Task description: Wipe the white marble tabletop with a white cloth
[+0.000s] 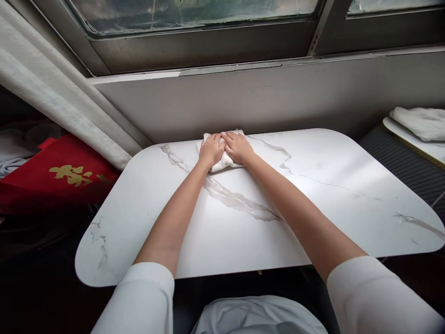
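Note:
Near the far edge of a white marble-patterned table (271,246), a folded white cloth (222,163) lies flat on the surface. My left hand (212,150) presses down on its left part, the fingers closed over the fabric. My right hand (239,147) grips it from the other side, its fingers almost meeting those of the left hand. Both arms reach straight forward across the tabletop. The undersides of my palms and part of the cloth are hidden beneath the hands.
Behind the table run a grey wall and a window frame (208,48). A pale curtain (69,88) hangs at left, beside a red bag (45,178) with gold lettering. At right, another white cloth (422,123) lies on a smaller surface.

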`<state>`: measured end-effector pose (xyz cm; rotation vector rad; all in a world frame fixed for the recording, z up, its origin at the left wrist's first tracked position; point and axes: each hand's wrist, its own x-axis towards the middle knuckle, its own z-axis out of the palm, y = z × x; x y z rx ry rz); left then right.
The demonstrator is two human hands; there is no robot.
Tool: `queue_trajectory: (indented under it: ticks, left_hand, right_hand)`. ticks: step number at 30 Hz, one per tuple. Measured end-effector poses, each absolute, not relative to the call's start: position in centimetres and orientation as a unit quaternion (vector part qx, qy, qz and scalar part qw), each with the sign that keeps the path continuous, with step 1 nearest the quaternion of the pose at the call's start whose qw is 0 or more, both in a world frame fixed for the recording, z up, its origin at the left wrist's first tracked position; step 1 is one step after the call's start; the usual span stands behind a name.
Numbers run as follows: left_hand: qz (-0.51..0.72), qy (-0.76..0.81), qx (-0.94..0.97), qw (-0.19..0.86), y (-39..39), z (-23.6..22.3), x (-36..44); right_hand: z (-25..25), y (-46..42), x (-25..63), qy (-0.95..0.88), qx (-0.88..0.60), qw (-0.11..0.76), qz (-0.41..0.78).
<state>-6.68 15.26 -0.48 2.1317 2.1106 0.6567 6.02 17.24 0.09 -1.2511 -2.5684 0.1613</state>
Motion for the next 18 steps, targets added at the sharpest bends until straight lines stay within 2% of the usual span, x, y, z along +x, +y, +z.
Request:
queue_trajectory:
  ticks: [8, 18]
  left_hand:
    - [0.209, 0.662, 0.718, 0.048, 14.7, -0.6, -4.9]
    - [0.159, 0.651, 0.741, 0.041, 4.9, 0.2, 1.1]
  right_hand:
    - [-0.2, 15.2, 7.8, -0.857, -0.49, 0.153, 0.047]
    - [-0.1, 5.9, 14.3, -0.873, -0.471, 0.127, -0.001]
